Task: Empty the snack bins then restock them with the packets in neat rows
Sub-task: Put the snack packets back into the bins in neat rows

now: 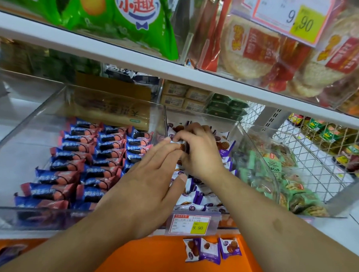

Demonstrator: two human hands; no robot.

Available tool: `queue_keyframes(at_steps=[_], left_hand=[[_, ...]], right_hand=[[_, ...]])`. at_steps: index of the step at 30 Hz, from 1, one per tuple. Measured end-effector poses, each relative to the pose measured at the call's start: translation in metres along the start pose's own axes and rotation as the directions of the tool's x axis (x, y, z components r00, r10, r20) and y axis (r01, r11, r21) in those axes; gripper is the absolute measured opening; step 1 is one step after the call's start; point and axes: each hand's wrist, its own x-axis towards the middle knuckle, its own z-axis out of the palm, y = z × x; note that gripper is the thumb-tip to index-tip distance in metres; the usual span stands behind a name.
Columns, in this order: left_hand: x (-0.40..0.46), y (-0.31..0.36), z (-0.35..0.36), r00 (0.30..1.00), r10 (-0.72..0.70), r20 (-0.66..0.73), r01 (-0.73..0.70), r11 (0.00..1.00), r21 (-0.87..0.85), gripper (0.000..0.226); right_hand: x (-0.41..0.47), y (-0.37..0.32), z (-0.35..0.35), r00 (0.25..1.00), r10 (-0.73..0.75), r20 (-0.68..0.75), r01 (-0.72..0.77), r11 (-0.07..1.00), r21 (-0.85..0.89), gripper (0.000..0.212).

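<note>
Both my hands are inside the middle clear bin, which holds purple-and-white waffle packets. My right hand curls its fingers round a packet near the bin's left divider. My left hand lies with straight fingers against the same packet. The left bin holds blue-and-pink cookie packets in neat rows. Three purple packets lie on the orange surface below the shelf.
The right bin holds green packets. A price tag reading 9.90 hangs on the middle bin's front. A wire basket stands at the right. The upper shelf carries large snack bags overhead.
</note>
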Motion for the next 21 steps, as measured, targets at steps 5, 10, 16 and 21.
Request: queue_keyframes(at_steps=[5, 10, 16, 21], left_hand=[[0.0, -0.001, 0.001, 1.0, 0.013, -0.013, -0.013, 1.0, -0.004, 0.059], [0.0, 0.001, 0.0, 1.0, 0.01, 0.006, -0.01, 0.999, -0.03, 0.063], [-0.003, 0.008, -0.005, 0.997, 0.048, -0.059, -0.05, 0.998, -0.031, 0.058], [-0.035, 0.065, 0.014, 0.929, 0.356, 0.103, -0.354, 0.934, -0.036, 0.041]], right_hand=[[-0.005, 0.004, -0.011, 0.986, 0.147, 0.084, -0.157, 0.98, 0.124, 0.047], [-0.048, 0.005, -0.059, 0.96, 0.261, 0.106, -0.28, 0.92, 0.273, 0.049], [-0.139, -0.003, -0.135, 0.973, 0.162, 0.166, -0.22, 0.872, 0.438, 0.009], [-0.197, 0.011, -0.143, 0.718, 0.078, 0.692, -0.363, 0.89, 0.275, 0.013]])
